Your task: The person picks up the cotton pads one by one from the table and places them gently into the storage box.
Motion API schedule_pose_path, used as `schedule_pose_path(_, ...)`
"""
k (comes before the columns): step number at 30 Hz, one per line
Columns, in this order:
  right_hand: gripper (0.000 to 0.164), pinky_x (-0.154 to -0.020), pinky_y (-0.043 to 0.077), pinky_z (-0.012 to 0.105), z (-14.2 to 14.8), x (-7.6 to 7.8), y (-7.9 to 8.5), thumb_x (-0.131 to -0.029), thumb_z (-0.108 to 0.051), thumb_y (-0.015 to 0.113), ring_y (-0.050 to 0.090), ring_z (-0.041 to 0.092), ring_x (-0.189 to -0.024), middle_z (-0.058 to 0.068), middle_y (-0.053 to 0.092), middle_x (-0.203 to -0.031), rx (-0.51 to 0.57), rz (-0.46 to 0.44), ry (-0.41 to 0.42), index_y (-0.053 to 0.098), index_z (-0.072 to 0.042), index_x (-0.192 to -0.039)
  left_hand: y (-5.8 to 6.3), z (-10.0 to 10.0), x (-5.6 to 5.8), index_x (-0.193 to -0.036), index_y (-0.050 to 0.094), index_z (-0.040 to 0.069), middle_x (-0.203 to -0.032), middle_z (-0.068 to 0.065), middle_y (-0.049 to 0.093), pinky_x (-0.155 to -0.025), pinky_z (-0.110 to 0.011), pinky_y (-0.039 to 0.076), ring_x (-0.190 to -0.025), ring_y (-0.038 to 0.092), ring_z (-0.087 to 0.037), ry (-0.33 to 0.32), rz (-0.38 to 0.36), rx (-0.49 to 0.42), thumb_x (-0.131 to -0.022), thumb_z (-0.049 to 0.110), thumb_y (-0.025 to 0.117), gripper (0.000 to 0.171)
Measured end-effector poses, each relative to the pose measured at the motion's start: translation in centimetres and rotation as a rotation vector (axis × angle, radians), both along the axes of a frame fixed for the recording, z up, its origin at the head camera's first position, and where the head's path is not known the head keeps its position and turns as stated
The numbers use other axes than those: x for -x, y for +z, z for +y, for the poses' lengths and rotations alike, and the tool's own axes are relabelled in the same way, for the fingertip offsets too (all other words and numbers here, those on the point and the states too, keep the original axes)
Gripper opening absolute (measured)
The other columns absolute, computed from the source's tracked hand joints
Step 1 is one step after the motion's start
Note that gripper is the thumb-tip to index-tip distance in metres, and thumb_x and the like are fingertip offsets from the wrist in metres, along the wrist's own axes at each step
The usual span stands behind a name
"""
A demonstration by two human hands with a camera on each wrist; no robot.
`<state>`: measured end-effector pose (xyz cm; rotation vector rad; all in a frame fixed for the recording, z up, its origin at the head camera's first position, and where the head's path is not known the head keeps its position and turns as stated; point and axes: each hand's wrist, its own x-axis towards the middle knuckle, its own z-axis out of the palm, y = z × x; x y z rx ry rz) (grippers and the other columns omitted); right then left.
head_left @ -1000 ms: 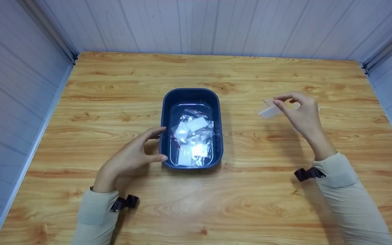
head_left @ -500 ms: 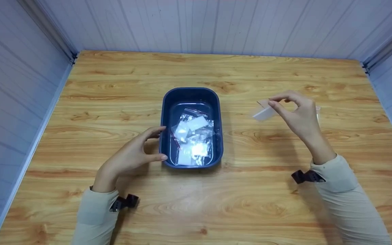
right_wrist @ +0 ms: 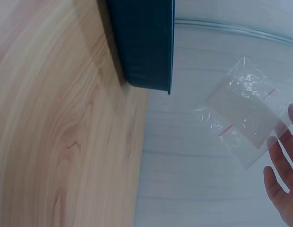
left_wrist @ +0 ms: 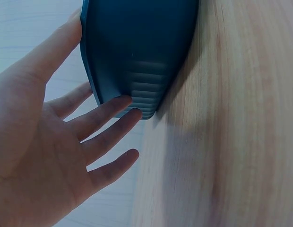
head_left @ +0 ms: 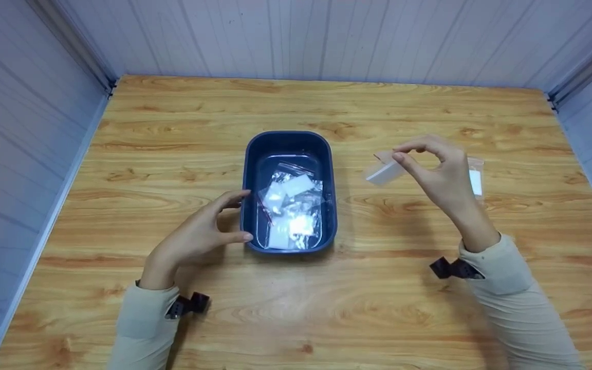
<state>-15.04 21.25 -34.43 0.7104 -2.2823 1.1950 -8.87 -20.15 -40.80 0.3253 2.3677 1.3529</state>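
Pinched aloft

We pinched the clear bag (head_left: 384, 173) in our right hand (head_left: 439, 172) above the desk (head_left: 296, 313), right of the blue bin (head_left: 288, 144), whose side our outstretched left hand (head_left: 198, 231) touched. We judged this a carrying step, the next move calling for a light grip.

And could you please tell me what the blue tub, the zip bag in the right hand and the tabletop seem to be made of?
Blue tub: probably moulded plastic, satin, judging by its rounded corners and ribbed wall.
Zip bag: apparently thin clear plastic film, glossy, with crinkled highlights and the background showing through.
Tabletop: wood or printed laminate, slightly glossy; grain shows, which leaves it open.
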Motion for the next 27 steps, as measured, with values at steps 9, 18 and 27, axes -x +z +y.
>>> schedule_pose_path(9, 0.012, -0.08, 0.047, 0.025, -1.6, -0.5, 0.4, -0.083, 0.006, 0.076, 0.062, 0.008, -0.089, 0.009, 0.074, -0.089, 0.031, 0.025, 0.031, 0.076, 0.0, -0.093, 0.0, 0.0, 0.0, -0.153, 0.034, 0.025, -0.155, -0.001, 0.038, -0.117, -0.057, 0.02, -0.141, 0.036, -0.027, -0.01, 0.022, 0.001, -0.081, 0.042, 0.081, 0.087)
schedule_pose_path(18, 0.012, -0.084, 0.052, 0.025, -3.5, -1.1, 0.5, -0.082, 0.006, 0.076, 0.066, 0.014, -0.09, 0.006, 0.074, -0.092, 0.053, 0.017, 0.106, 0.076, 0.0, -0.093, -0.1, 0.0, 0.1, -0.153, 0.034, 0.027, -0.154, -0.002, 0.038, -0.117, -0.059, 0.018, -0.142, 0.034, -0.028, -0.003, 0.012, 0.01, -0.082, 0.04, 0.081, 0.087)
schedule_pose_path(27, 0.012, -0.086, 0.051, 0.028, -5.2, -1.6, 0.1, -0.082, 0.006, 0.076, 0.066, 0.017, -0.091, 0.006, 0.074, -0.093, 0.066, -0.001, 0.181, 0.075, 0.0, -0.092, -0.1, 0.1, 0.0, -0.153, 0.034, 0.027, -0.154, -0.001, 0.039, -0.117, -0.059, 0.017, -0.142, 0.034, -0.028, -0.002, 0.01, 0.015, -0.082, 0.038, 0.081, 0.086)
